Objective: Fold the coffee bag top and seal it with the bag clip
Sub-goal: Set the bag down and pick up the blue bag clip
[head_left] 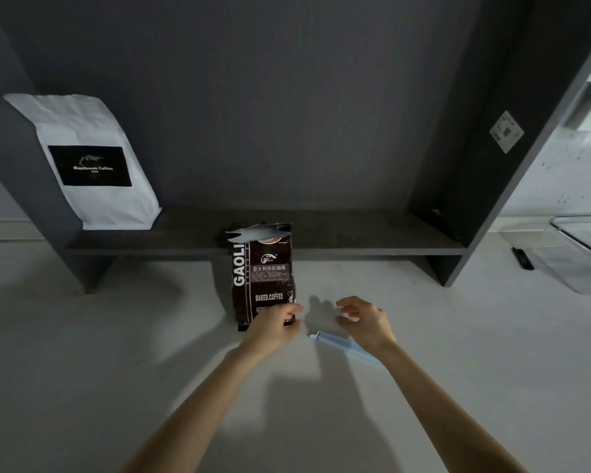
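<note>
On the surface (82, 336), left hand (273, 327) clamps the coffee bag (263, 278) base to steady it; right hand (362, 319) hovers, fingers apart, above the bag clip (338, 343).

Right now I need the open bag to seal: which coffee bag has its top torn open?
The dark bag by the left hand; its ragged top shows silver lining. The white bag on the shelf looks closed.
</note>
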A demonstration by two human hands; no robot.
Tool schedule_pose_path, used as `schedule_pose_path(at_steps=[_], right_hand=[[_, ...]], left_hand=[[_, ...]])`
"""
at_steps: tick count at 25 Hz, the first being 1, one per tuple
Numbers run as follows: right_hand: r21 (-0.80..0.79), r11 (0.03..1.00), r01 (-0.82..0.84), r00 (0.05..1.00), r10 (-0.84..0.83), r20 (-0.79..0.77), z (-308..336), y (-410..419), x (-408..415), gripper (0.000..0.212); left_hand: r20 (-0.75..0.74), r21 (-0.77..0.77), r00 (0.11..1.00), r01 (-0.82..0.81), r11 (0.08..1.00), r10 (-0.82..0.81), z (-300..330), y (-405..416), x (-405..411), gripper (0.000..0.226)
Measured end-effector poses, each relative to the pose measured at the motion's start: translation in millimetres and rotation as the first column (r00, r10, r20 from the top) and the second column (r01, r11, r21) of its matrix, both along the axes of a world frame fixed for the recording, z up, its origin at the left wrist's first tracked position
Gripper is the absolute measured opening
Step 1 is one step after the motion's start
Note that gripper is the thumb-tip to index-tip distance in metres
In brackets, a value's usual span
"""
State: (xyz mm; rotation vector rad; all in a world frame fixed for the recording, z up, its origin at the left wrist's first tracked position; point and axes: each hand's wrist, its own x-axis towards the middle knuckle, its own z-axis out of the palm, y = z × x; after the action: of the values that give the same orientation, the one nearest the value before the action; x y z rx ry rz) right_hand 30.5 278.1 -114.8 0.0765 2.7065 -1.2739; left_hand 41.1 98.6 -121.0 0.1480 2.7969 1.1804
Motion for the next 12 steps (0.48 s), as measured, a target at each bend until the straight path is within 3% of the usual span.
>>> schedule_pose_path(at_steps=[6, 12], right_hand=[[0.278, 0.953, -0.122, 0.990, 0.096, 0.105, -27.1, 13.8, 19.6, 0.033], [0.280, 0.957, -0.074, 0.996, 0.057, 0.067, -39.5, 11.5, 27.1, 0.028]], left_hand=[[0.112, -0.241, 0.985, 0.155, 0.958, -0.131, -29.6, 25.7, 3.3, 0.038], [0.102, -0.288, 0.981, 0.188, 0.939, -0.165, -33.6, 27.3, 6.2, 0.042]])
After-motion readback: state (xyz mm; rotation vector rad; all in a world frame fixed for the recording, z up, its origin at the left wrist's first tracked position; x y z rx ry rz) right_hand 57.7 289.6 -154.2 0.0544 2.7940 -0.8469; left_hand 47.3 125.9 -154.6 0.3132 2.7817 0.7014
